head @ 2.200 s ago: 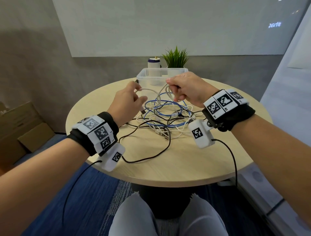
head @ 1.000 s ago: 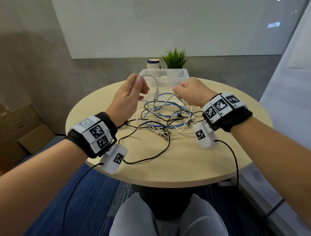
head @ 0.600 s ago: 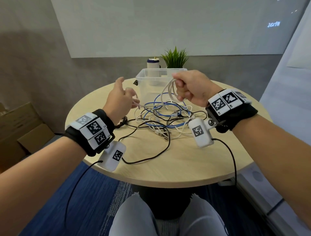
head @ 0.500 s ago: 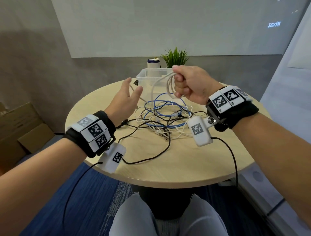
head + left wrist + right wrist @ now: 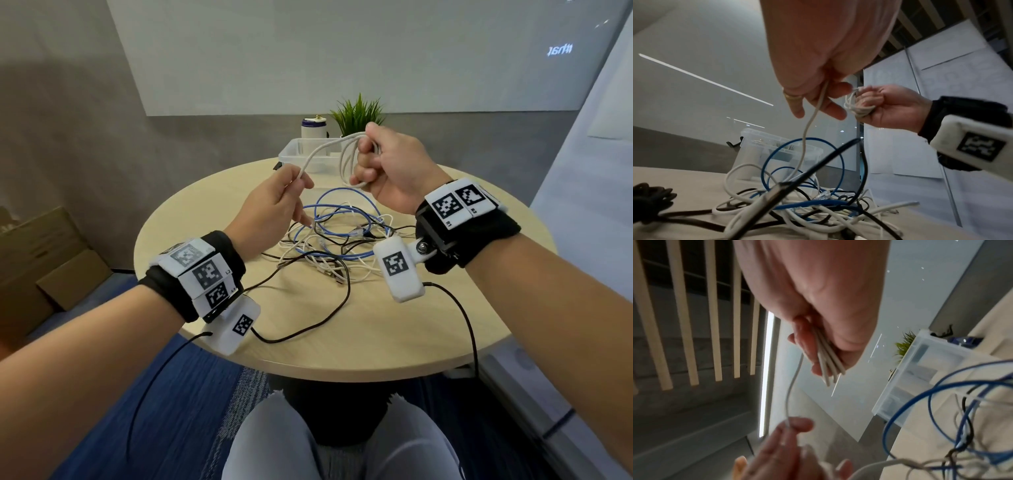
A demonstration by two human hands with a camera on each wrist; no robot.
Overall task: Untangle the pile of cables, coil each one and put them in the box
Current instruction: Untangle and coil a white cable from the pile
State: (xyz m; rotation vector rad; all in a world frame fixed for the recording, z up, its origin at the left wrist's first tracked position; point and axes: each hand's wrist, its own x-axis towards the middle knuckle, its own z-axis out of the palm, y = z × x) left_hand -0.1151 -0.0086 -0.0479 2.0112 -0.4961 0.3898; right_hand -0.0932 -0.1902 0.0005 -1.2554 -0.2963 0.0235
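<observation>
Head view: I've got my right hand (image 5: 390,171) clenched round a few finished loops of the white cable (image 5: 320,150), held high so the free run stays off the pile (image 5: 335,246). My left hand (image 5: 274,205) pinches that run, prob. to feed the next loop. The box (image 5: 291,156) sits at the far edge of the round wood table (image 5: 376,329), w/ a plant and a small container behind; grey wall, blue carpet.

Left wrist: the cable drops from my fingers (image 5: 830,107) into the blue/black/white tangle, so it's not free yet.

Right wrist: loops bundled in my fist, slatted ceiling above.
</observation>
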